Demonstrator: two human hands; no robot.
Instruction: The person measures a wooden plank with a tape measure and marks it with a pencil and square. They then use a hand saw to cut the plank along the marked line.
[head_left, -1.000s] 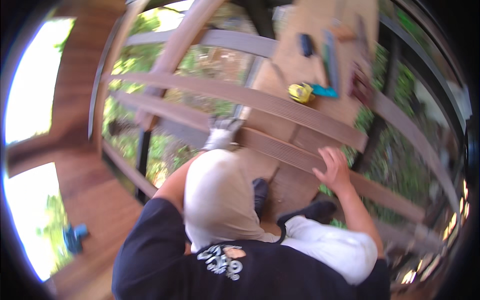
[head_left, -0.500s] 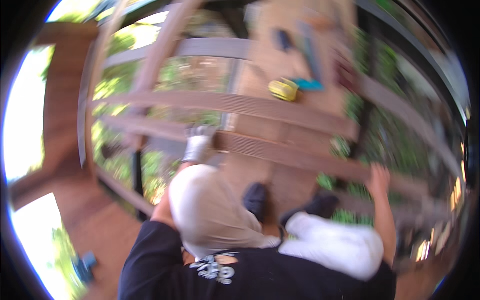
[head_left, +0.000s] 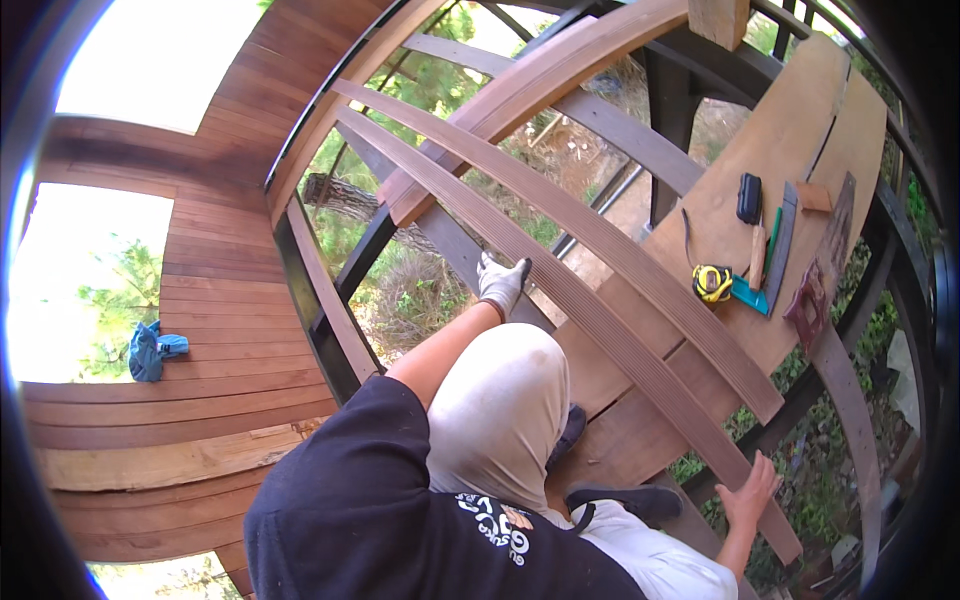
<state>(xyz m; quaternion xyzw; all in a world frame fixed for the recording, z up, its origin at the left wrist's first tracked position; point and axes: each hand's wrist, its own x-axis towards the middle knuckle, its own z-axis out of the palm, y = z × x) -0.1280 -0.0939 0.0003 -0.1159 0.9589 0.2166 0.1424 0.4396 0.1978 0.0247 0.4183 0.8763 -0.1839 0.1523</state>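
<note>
Two ridged brown boards slant across the frame, upper left to lower right, and the person's hands are at the lower board (head_left: 620,345)! The gloved left hand (head_left: 503,280), near the centre, sits at that board's edge, thumb apart from the fingers; whether it grips cannot be told. Down at lower right, the bare right hand (head_left: 750,490) spreads wide over the board near its end, thumb to one side, though its grip underneath is hidden. The upper board (head_left: 640,272) runs just beside, untouched. Over at right, on the plywood (head_left: 775,125), lie a yellow tape measure (head_left: 712,284), a black case (head_left: 749,198) and a red-handled saw (head_left: 806,312).
</note>
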